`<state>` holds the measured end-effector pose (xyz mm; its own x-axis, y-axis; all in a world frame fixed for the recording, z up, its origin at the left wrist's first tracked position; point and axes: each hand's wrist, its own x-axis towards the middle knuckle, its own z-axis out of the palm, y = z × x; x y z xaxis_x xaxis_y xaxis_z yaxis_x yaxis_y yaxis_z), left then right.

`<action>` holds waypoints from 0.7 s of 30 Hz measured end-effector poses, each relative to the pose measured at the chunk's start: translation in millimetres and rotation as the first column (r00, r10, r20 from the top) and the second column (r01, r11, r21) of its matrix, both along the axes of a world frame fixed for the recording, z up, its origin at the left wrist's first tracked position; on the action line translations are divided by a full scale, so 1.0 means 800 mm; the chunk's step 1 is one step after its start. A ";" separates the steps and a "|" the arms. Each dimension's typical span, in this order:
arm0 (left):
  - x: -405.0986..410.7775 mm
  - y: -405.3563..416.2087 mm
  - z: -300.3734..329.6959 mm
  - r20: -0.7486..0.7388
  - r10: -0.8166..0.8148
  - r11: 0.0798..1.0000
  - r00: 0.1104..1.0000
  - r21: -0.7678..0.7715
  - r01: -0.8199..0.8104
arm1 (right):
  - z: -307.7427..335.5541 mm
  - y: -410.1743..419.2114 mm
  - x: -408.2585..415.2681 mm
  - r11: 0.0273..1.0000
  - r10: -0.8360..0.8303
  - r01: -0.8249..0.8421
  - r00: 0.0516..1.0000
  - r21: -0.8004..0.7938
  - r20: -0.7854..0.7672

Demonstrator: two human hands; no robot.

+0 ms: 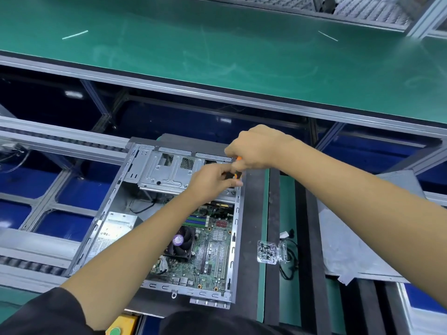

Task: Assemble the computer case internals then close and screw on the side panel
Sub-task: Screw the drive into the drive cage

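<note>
- Fingers of the right hand [254, 148] curl round the orange-and-black handle of a screwdriver [238, 166], holding it from above at the far right corner of the case.
- Left hand [212, 180] pinches the lower, black part of the same handle between thumb and fingertips; the tool's tip is hidden behind the hands.
- Open grey metal computer case [169, 213] lies on its side on a dark mat, its open face up, in front of the person.
- Inside it, at the far end, sits a silver sheet-metal drive cage [167, 170]; the hands work at its right edge.
- Nearer in the case lies a green motherboard [212, 250] with a black round cooler fan [180, 243] bearing a purple sticker, and to the left a silver power supply box [113, 230] with a label too small to read.
- Small clear plastic clamshell box [271, 251] stands open on the mat to the right of the case, with dark screws in it.
- Black cable [290, 262] curls just behind and beside that box.
- Flat grey metal side panel [358, 233] lies further right, well apart from the case, partly covered by the right forearm.
- Green conveyor belt [217, 44] runs across the far side.
- Yellow box with a green button [116, 331] is cut off at the bottom edge.
</note>
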<state>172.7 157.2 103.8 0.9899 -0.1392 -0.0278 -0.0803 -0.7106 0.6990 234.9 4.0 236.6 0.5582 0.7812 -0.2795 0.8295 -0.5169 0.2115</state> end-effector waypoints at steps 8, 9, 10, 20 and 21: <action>0.000 -0.002 0.008 -0.043 0.067 0.997 0.997 0.032 -0.066 | -0.001 -0.006 -0.007 0.997 0.068 -0.066 0.997 0.049 -0.032; 0.000 -0.001 0.009 -0.060 0.070 0.997 0.996 0.033 -0.068 | 0.001 -0.007 -0.008 0.995 0.091 -0.090 0.995 0.047 -0.036; 0.000 0.001 0.010 -0.068 0.063 0.998 0.996 0.030 -0.061 | 0.003 -0.007 -0.009 0.995 0.092 -0.091 0.995 0.043 -0.034; -0.004 0.000 0.005 -0.037 0.049 0.998 0.998 0.036 -0.047 | -0.003 -0.005 -0.011 1.000 0.016 -0.016 1.000 0.000 0.021; -0.003 0.002 0.005 -0.051 0.052 0.998 0.997 0.045 -0.050 | -0.002 -0.005 -0.011 0.999 0.052 -0.052 0.999 0.016 0.009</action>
